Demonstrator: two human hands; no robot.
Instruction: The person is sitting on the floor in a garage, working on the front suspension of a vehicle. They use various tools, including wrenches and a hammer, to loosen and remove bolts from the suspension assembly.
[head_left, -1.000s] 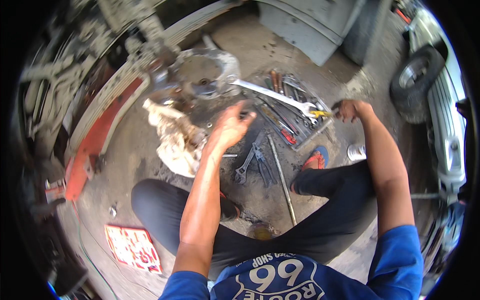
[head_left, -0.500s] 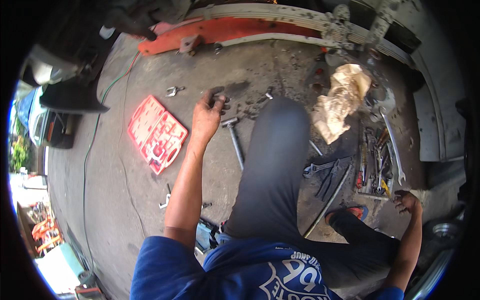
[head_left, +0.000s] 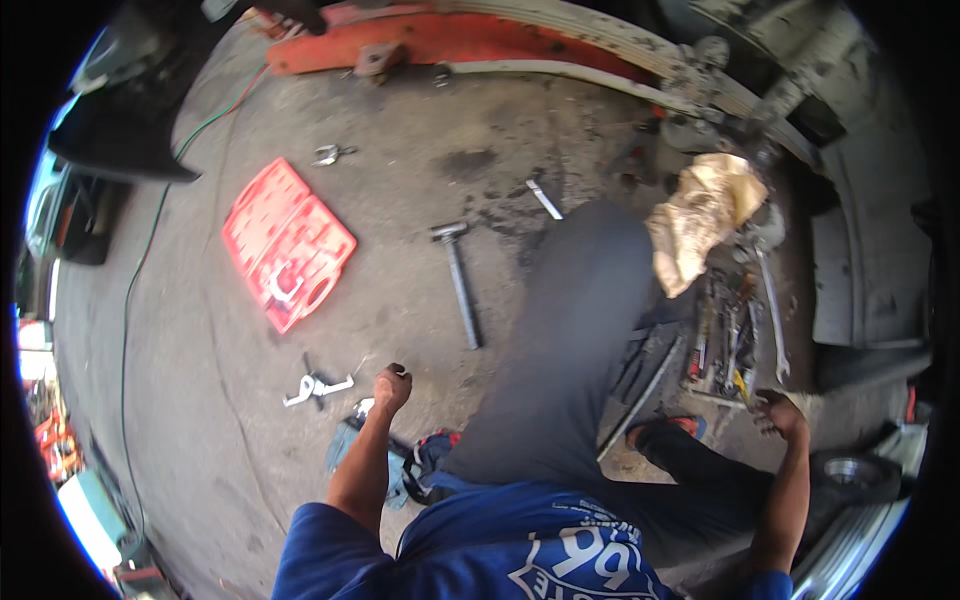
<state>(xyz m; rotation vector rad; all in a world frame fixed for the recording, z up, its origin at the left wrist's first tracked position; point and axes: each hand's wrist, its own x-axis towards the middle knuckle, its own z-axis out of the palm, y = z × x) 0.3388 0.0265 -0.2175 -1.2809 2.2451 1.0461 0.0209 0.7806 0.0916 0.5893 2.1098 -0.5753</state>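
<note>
The work area is a stained concrete workshop floor beside an orange steel beam. The left hand is curled into a loose fist just above the floor; whether it holds anything cannot be determined. A hammer lies on the floor ahead of this hand, apart from it. A red tool case lies open further left. The right hand rests, fingers spread, at the near edge of a row of wrenches, gripping nothing visible. A crumpled tan rag lies beyond them.
</note>
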